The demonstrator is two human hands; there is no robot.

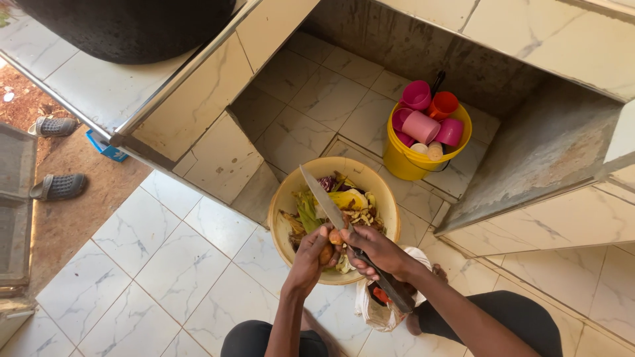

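My left hand [309,259] grips a small brown potato [327,252] over a tan basin [286,198] holding vegetable peels and scraps. My right hand [375,250] holds a long kitchen knife [323,196] by its dark handle; the blade points up and left across the basin, its edge against the potato. Both hands meet just above the basin's near rim. A white plastic bag [377,311] with something orange inside lies on the floor under my right forearm.
A yellow bucket [411,160] filled with pink and orange plastic cups stands in the tiled recess behind the basin. Tiled counter walls flank the recess. Two grey sandals [58,186] lie on bare earth at the left, beside a blue object [106,147].
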